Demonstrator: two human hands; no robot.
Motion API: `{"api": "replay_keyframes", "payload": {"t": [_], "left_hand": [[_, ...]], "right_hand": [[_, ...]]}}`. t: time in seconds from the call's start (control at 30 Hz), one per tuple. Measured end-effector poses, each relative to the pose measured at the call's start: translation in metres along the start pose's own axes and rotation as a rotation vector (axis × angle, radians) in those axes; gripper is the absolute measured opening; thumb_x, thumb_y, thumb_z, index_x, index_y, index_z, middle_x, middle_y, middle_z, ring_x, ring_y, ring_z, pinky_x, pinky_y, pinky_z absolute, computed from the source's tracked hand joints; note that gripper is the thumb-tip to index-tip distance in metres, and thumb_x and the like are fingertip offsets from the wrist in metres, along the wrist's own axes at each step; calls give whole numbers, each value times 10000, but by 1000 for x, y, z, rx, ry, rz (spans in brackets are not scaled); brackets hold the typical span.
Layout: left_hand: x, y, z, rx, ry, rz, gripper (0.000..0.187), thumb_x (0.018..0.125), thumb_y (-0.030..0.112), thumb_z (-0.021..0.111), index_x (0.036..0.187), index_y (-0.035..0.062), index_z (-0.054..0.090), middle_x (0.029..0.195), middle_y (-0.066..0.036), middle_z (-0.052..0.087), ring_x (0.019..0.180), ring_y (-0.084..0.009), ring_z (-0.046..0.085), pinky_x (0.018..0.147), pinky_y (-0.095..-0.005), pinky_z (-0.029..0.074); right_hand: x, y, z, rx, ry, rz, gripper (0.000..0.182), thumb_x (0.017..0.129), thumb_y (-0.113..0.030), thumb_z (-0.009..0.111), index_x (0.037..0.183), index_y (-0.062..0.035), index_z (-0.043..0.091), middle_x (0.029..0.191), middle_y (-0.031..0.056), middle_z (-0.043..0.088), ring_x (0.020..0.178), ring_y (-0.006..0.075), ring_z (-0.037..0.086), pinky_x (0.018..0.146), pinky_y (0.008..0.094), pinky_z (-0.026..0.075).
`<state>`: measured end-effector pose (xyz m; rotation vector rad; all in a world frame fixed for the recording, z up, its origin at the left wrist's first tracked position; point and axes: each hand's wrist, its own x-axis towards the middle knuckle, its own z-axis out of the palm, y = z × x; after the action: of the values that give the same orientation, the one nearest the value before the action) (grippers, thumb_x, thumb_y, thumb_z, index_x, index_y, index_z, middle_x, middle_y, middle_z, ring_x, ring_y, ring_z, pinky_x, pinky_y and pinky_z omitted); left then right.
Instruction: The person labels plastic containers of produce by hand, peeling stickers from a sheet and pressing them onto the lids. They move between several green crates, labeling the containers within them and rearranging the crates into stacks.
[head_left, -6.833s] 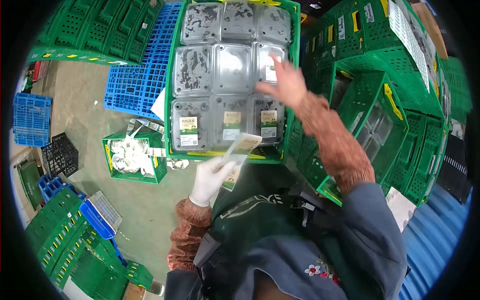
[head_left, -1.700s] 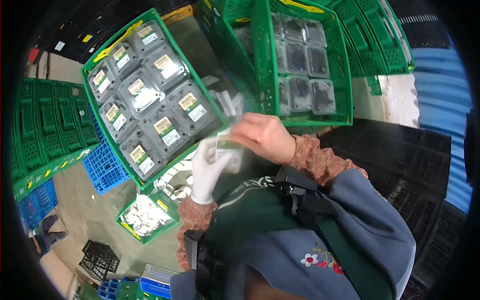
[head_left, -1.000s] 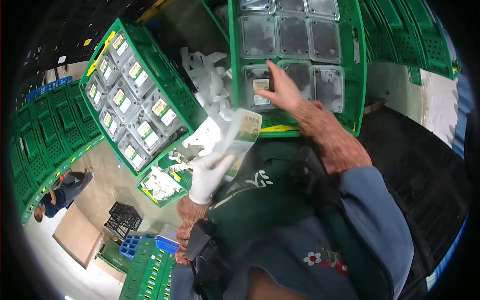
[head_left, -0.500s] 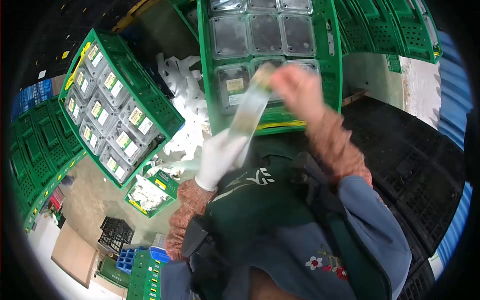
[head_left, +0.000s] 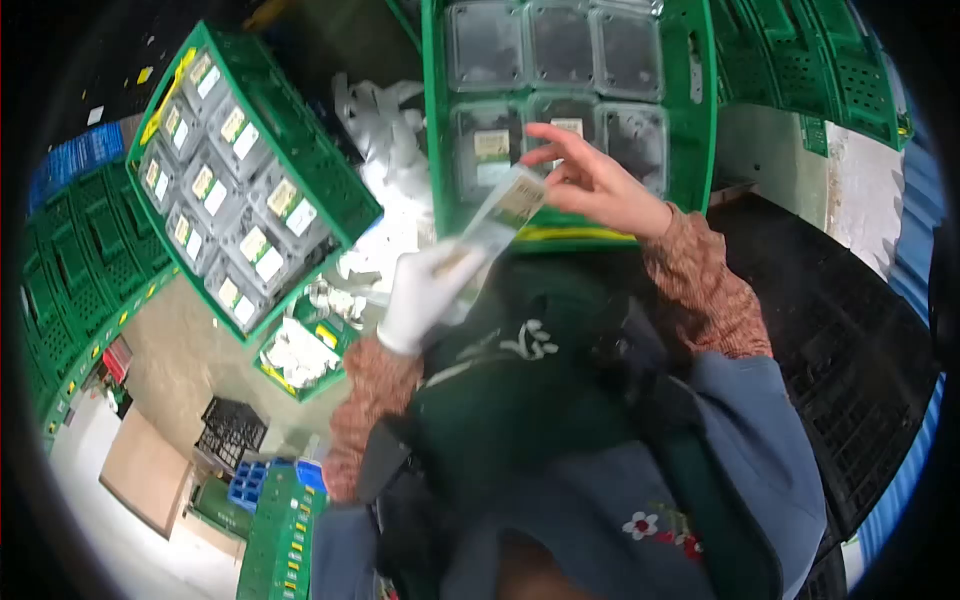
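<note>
My left hand (head_left: 425,298), in a white glove, is closed around a strip of label backing (head_left: 488,236) that slants up to the right. A printed label (head_left: 521,200) with a green band sits at the strip's upper end. At that end my bare right hand (head_left: 600,185) has its thumb and a bent finger pinched at the label's edge, another finger stretched out above. Beyond is a green crate (head_left: 700,150) of clear plastic boxes with dark contents. One front-row box (head_left: 487,185) bears a label; the middle box (head_left: 565,105) shows one too, partly behind my fingers.
At the left, a tilted green crate (head_left: 330,195) holds several labelled clear boxes. White discarded strips (head_left: 385,150) hang between the crates, above a small green crate (head_left: 300,360) of white scraps. Black crates (head_left: 800,290) stand at the right, more green crates (head_left: 810,70) behind.
My right hand has shifted slightly right and lower, its fingers now spread more. The strip's upper end has dropped, and the view has turned so the crates sit farther right and higher.
</note>
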<state>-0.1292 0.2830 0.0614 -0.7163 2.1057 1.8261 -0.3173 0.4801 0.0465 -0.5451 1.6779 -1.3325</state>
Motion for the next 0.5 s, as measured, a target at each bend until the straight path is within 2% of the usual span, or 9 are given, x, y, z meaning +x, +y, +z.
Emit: {"api": "replay_keyframes", "payload": {"t": [0.03,0.07,0.17,0.23,0.27,0.37,0.4,0.47,0.5], "left_hand": [[3,8,-2,-12,-44,-55,140,842,113,667,918,-4,683,756,-2,663,704,-62,568,659,-230,472],[9,7,-7,-76,-119,-60,190,845,117,665,986,-10,660,880,-46,678,801,-69,587,719,-245,485],[18,18,-15,-91,320,267,332,813,17,599,1144,-10,580,1092,-73,617,983,-121,570,852,-257,459],[8,15,-29,-246,322,82,330,796,8,598,1124,-19,577,1104,-89,606,1054,-154,548,920,-285,429],[4,2,-34,-31,208,121,325,785,1,607,1109,-17,577,1098,-84,608,1049,-150,548,923,-290,430],[-11,0,-24,151,7,186,225,833,61,640,1042,-20,619,949,-44,648,895,-119,606,800,-250,478],[-13,-10,-19,69,26,132,219,844,78,638,1038,-22,624,916,-35,651,846,-108,611,761,-238,481],[-17,-37,-9,-99,68,20,215,865,112,635,1030,-25,634,848,-17,658,746,-85,622,683,-215,487],[-21,-42,-12,-112,51,-21,216,859,140,640,1005,-19,646,815,-47,660,712,-114,624,661,-244,486]], "right_hand": [[-7,-18,17,-48,-37,-93,412,897,-137,593,1272,-19,472,1010,87,592,853,117,562,722,256,479],[-13,-30,27,-4,0,-61,342,905,-127,579,1219,-15,505,950,67,588,800,100,555,681,246,469],[-7,-55,31,126,85,1,193,924,-111,546,1083,-6,578,791,15,571,651,50,520,559,213,421],[-4,-67,26,261,122,62,153,930,-115,535,1020,-4,590,717,-11,552,567,16,474,478,188,366],[-1,-76,31,301,177,54,145,937,-122,523,992,-3,585,672,-13,534,495,7,425,417,185,321],[8,-88,38,287,160,26,157,953,-148,516,1008,-10,563,747,-16,551,484,3,404,393,171,303],[13,-90,34,241,90,92,238,953,-147,513,1140,-1,534,848,45,626,613,56,539,452,191,397],[29,-100,61,570,37,-98,312,950,-166,518,1219,-10,497,976,100,636,777,121,600,667,266,470],[36,-105,75,738,5,-186,353,948,-176,520,1259,-14,479,1040,128,641,859,153,630,775,304,507]]}}
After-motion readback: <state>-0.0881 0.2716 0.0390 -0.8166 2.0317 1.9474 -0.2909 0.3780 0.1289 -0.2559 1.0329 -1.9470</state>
